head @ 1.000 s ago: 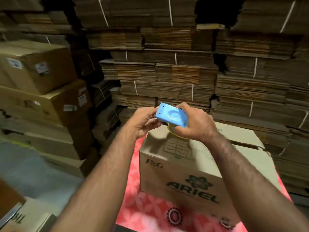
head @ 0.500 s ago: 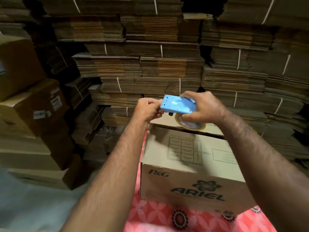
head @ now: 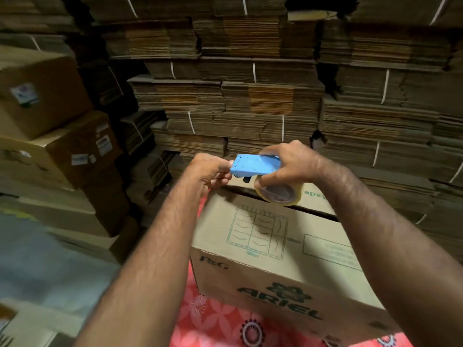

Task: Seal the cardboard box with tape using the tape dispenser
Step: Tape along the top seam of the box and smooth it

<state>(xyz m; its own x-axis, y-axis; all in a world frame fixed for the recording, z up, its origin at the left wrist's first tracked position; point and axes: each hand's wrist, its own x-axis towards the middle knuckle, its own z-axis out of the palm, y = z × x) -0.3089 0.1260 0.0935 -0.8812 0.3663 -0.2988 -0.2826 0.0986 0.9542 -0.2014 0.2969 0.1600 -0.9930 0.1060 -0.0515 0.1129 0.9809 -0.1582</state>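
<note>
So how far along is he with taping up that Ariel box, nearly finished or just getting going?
Just getting going. Done: the cardboard box has its top flaps folded down, though a dark open seam shows with no tape across it. In hand: the right hand grips the blue tape dispenser above the box, while the left hand pinches at its front end. Left: all the actual taping.

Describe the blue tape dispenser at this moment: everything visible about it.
The tape dispenser is a light-blue, flat-sided body, seemingly painted metal or plastic, with small holes and a black roller beneath. A roll of clear yellowish tape hangs at its right end. It is held roughly level in the air above the far edge of the cardboard box. The right hand grips dispenser and roll; the left hand pinches its left tip.
</note>
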